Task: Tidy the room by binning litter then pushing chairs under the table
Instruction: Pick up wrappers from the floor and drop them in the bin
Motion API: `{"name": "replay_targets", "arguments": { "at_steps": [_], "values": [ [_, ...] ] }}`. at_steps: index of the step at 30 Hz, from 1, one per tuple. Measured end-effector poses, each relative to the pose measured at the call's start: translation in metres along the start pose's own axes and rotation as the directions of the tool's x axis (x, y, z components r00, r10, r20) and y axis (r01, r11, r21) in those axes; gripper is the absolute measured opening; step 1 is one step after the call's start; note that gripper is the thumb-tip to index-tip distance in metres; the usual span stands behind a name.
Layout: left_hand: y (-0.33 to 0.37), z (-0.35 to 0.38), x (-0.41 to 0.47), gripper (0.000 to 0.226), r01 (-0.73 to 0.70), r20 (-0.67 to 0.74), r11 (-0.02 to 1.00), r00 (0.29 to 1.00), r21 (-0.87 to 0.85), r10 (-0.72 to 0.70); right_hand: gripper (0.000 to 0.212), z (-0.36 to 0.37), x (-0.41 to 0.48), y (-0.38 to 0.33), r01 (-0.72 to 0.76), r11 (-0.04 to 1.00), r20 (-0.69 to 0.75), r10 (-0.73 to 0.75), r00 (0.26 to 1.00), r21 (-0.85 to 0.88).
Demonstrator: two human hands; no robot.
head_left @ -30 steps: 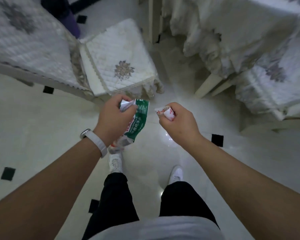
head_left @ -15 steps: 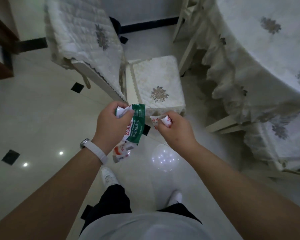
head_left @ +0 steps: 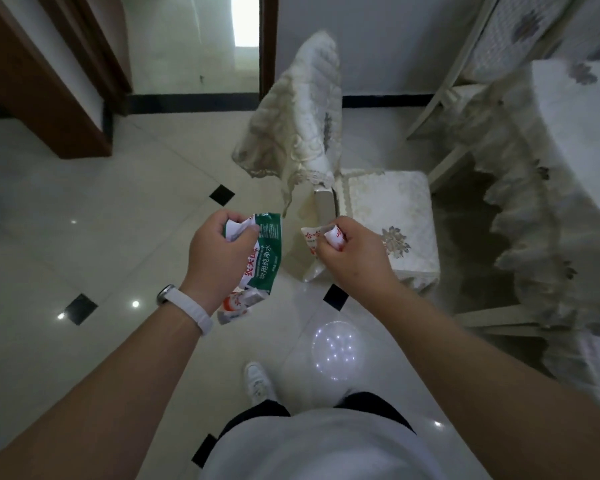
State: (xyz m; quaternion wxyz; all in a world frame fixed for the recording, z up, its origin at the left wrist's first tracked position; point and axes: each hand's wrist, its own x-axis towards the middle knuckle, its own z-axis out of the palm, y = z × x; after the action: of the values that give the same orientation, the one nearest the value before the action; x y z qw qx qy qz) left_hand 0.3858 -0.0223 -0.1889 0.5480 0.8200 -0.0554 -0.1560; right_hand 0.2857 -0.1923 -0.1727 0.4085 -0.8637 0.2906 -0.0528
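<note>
Tiled floor point(head_left: 84, 237): litter carried, no bin in view.
Left hand point(head_left: 219, 261) clenches green wrapper point(head_left: 267, 258); right hand point(head_left: 350, 258) pinches white scrap point(head_left: 310, 239). Keep both firm, clearing chair point(head_left: 388, 216) at 1 o'clock.

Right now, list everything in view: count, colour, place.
green wrapper: 1, green, white and red, gripped in the left hand; white-red scraps hang below
white wrapper: 1, white with red print, pinched in the right hand
near chair: 1, cream lace cover, ahead, clear of the table
far chair: 1, white quilted back, top right
table: 1, white lace cloth, right
door frame: 1, brown, upper left
floor: cream tiles, black insets
wristband: 1, white, left wrist
shoe: 1 visible, white, bottom centre
left hand: 1, centre
right hand: 1, centre right
</note>
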Motion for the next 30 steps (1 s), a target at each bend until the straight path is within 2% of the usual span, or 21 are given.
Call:
{"name": "replay_targets", "arguments": {
  "at_steps": [3,7,11,14,18,20,23,30],
  "values": [
    [0.002,-0.016,0.015,0.013,0.006,-0.025,1.0,1.0,-0.006,-0.006,0.011,0.008,0.018,-0.018,0.02,1.0,0.01,-0.02,1.0,0.023],
    [0.007,-0.032,0.038,0.013,0.018,-0.061,1.0,0.998,0.003,-0.018,0.019,0.019,0.051,-0.038,0.09,0.996,-0.007,-0.09,0.996,0.006],
    [0.012,-0.042,0.074,0.01,0.023,-0.073,0.999,0.997,0.024,-0.021,0.016,0.027,0.1,-0.059,0.1,0.994,0.01,-0.101,0.995,0.044],
    [0.018,-0.047,0.118,0.011,0.016,-0.111,0.998,0.994,0.054,-0.01,0.024,0.038,0.149,-0.078,0.13,0.988,0.013,-0.132,0.991,0.087],
    [0.032,-0.051,0.185,0.011,0.006,-0.13,0.993,0.991,0.12,0.01,0.011,0.055,0.224,-0.098,0.139,0.975,0.049,-0.15,0.987,0.175],
    [0.045,-0.051,0.222,0.012,0.013,-0.12,0.991,0.993,0.137,0.004,0.005,0.058,0.26,-0.107,0.128,0.973,0.062,-0.142,0.988,0.193],
    [0.071,-0.047,0.27,0.015,-0.002,-0.1,0.99,0.995,0.143,0.016,0.007,0.054,0.303,-0.116,0.086,0.974,0.043,-0.097,0.994,0.21],
    [0.109,-0.037,0.337,0.013,-0.065,-0.046,0.99,0.996,0.127,0.072,0.005,0.04,0.369,-0.135,0.118,0.972,0.039,-0.128,0.991,0.201]
  ]
}}
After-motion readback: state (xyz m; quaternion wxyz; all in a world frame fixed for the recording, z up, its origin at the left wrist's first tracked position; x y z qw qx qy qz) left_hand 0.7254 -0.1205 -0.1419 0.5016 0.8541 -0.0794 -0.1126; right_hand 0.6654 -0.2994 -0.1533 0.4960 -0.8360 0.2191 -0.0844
